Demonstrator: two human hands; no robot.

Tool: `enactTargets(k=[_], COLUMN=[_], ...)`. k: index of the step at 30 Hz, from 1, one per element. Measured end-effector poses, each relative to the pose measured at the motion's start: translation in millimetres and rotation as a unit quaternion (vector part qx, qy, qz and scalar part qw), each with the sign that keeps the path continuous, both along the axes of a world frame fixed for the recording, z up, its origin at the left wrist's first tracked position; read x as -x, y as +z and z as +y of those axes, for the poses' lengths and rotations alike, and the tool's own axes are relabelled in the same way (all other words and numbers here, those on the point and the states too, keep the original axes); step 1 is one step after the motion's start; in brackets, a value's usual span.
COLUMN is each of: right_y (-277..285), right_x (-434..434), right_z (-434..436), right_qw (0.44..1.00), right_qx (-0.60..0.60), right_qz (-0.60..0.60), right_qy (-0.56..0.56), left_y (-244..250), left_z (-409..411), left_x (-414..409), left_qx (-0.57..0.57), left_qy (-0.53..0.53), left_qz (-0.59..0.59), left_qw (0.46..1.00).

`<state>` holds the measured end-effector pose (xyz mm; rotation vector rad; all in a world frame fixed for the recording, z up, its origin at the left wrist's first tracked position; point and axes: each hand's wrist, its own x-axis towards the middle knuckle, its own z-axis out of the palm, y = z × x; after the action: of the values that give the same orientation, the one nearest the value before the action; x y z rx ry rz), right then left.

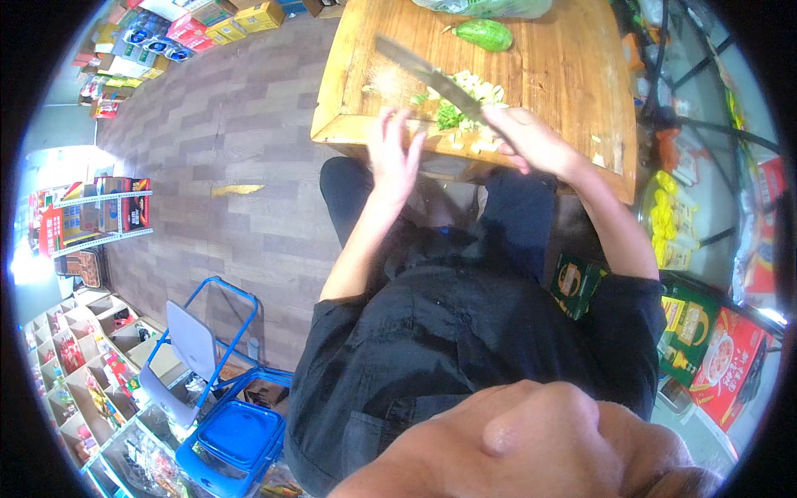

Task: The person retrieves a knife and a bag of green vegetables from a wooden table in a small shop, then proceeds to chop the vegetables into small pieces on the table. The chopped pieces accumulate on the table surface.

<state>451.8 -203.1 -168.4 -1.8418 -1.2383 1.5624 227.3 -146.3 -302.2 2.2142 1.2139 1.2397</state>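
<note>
My right hand (pixel 529 137) grips the handle end of a long-bladed kitchen knife (pixel 457 93), whose blade slants up and left over the table. Beneath and around the blade lies a heap of chopped pale green vegetable pieces (pixel 476 87), with greener bits (pixel 449 116) near the table's front edge. My left hand (pixel 393 140) hovers by that edge, left of the pieces, fingers spread and holding nothing. A whole green gourd-like vegetable (pixel 484 35) rests farther back on the wooden table (pixel 560 75). At the far edge is a translucent plastic bag (pixel 492 6), its contents unclear.
To the lower left stand a folding chair (pixel 193 336) with a blue frame and a blue plastic chair or stool (pixel 240 436). Boxed goods (pixel 243 22) line the upper left, and a shelf rack (pixel 118 211) holds more. Cartons (pixel 691 336) and yellow packages (pixel 666 218) crowd the right side.
</note>
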Motion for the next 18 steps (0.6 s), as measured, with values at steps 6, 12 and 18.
enactTargets(k=[6, 12, 18], right_y=[4, -43, -63], right_x=[-46, -70, -82], right_z=[-48, -78, -84], right_qw=[0.981, 0.941, 0.947], right_qx=[-0.076, -0.071, -0.04], right_qz=[0.065, 0.147, 0.152], right_qy=[-0.164, -0.295, -0.281], left_y=[-2, 11, -13], left_z=[19, -9, 32], left_x=[12, -53, -84], left_qx=[0.039, 0.049, -0.011], left_qy=[0.027, -0.037, -0.021], left_qz=[0.213, 0.312, 0.222], left_qw=[0.976, 0.948, 0.975])
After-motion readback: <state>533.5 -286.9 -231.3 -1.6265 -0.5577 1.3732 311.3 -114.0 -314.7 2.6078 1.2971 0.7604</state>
